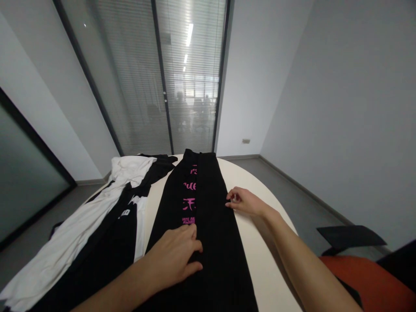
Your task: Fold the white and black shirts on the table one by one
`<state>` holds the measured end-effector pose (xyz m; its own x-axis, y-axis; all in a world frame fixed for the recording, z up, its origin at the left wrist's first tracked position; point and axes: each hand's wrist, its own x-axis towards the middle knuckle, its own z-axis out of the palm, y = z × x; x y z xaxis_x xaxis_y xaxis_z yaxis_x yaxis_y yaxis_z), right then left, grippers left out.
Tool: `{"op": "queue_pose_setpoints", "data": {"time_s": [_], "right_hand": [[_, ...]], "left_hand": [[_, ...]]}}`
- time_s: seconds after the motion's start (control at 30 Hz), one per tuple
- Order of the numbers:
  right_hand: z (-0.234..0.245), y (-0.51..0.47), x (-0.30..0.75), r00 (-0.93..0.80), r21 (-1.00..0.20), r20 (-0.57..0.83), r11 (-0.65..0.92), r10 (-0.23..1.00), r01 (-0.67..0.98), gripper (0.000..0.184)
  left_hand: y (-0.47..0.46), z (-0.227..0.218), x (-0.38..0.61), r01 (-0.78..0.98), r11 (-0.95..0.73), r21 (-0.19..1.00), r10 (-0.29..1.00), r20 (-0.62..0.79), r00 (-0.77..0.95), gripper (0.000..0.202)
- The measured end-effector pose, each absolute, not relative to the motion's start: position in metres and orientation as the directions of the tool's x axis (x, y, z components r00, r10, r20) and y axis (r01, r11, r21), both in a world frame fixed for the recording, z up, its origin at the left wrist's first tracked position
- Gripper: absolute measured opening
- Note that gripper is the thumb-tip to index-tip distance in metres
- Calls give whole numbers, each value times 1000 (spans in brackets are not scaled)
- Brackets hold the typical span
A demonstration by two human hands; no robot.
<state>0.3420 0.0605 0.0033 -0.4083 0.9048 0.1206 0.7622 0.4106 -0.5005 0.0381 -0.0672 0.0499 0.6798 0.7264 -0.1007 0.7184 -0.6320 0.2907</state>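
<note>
A black garment with pink lettering lies lengthwise on the pale round table. Its right side is folded inward as a long flap that covers part of the print. My left hand rests on the garment just below the lettering, palm down, thumb apart from the loosely bent fingers near the flap's edge. At the garment's right border, my right hand has thumb and fingertips brought close together on the cloth edge. The garment's near end runs out of the picture at the bottom.
On the table's left side lie white clothing and black clothing, loosely heaped and hanging toward the near edge. An orange chair seat with a black armrest stands at the right. Glass panels with blinds and walls are beyond.
</note>
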Motion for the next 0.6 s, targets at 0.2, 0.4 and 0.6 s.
{"op": "queue_pose_setpoints", "data": {"time_s": [0.2,0.4,0.6], "right_hand": [[3,59,344,-473,-630,-32,350,880,694,23],[-1,60,344,-501,-670,-85,323,861,669,20],[0,59,356,-453,-705,-104,256,885,662,16]], "left_hand": [[-87,43,52,420,-865,274,432,-19,902,33],[-94,37,62,380,-922,73,381,-3,925,8],[-98,29,73,411,-909,68,415,74,907,10]]}}
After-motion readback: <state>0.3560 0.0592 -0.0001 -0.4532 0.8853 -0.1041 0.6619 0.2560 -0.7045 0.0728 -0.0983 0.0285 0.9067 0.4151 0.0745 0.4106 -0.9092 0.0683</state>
